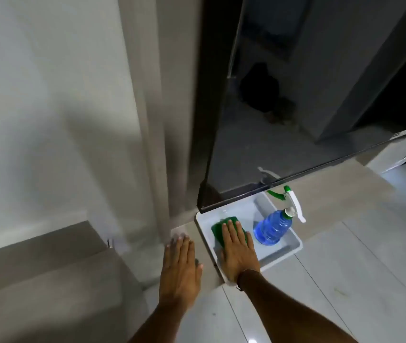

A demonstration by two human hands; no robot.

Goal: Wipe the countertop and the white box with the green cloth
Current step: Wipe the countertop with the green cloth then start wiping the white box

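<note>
A white box [282,251], shallow and open-topped, lies low down beside a dark glass panel. Inside it the green cloth [218,227] lies flat under my right hand [238,248], which presses on it with the fingers stretched out. A blue spray bottle [272,227] with a white and green trigger lies in the right half of the box. My left hand [181,266] rests flat with fingers spread on the beige surface [207,243] just left of the box. It holds nothing.
A dark reflective glass panel [283,120] rises right behind the box. A pale wall and a beige post [152,120] stand to the left. Glossy white tiles [345,280] spread to the right and front.
</note>
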